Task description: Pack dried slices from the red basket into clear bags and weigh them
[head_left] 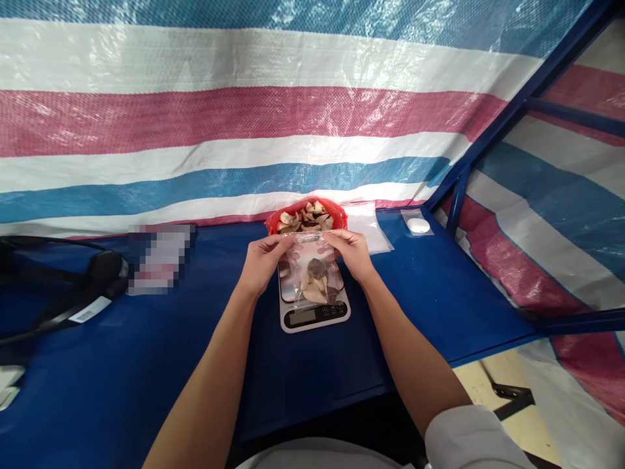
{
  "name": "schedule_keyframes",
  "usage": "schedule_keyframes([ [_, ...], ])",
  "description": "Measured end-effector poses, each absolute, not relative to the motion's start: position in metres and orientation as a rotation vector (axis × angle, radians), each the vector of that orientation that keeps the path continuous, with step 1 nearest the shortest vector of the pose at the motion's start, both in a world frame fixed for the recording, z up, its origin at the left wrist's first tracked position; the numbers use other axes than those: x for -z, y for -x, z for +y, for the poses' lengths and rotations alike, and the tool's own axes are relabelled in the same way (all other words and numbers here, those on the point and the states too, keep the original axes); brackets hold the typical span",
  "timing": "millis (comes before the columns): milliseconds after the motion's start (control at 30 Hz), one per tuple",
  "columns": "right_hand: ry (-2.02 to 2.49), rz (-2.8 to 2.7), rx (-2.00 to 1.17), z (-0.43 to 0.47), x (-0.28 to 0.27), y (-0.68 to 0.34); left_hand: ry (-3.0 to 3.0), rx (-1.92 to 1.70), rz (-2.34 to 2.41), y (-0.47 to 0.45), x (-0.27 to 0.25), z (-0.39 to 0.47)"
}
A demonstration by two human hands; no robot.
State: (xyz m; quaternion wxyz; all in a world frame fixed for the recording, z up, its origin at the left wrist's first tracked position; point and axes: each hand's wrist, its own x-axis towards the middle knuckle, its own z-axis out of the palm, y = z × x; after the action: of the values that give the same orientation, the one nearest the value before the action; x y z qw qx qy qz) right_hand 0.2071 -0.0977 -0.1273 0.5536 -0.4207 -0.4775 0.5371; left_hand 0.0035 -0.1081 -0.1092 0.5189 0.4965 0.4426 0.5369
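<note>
A clear plastic bag point(300, 264) with several dried pale and dark slices in it hangs between my two hands. My left hand point(263, 262) pinches its top left corner, thumb along the upper edge. The top right corner is gripped by my right hand point(352, 254) in the same way. Below and behind the bag sits a white kitchen scale point(315, 322) with a shiny plate; I cannot tell whether the bag touches it. Just beyond my hands stands a red bag point(336, 212), open at the top and holding more dried slices point(315, 218).
Flat clear bags point(374, 228) lie right of the red bag. A white case point(418, 225) rests on a small bag farther right. At the left are a black strapped device point(107, 273) and a blurred-out item point(161, 260). Striped sheeting point(244, 117) walls the blue table point(195, 365).
</note>
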Motion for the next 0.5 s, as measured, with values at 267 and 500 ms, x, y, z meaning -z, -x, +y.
schedule_keyframes([
  [267,0.98,-1.081,-1.323,-0.097,0.126,-0.207,-1.229,-1.262,1.058,0.0,0.107,-0.109],
  [500,0.956,-1.218,-1.287,-0.099,0.111,-0.202,-1.328,-1.428,1.152,0.008,0.102,-0.108],
])
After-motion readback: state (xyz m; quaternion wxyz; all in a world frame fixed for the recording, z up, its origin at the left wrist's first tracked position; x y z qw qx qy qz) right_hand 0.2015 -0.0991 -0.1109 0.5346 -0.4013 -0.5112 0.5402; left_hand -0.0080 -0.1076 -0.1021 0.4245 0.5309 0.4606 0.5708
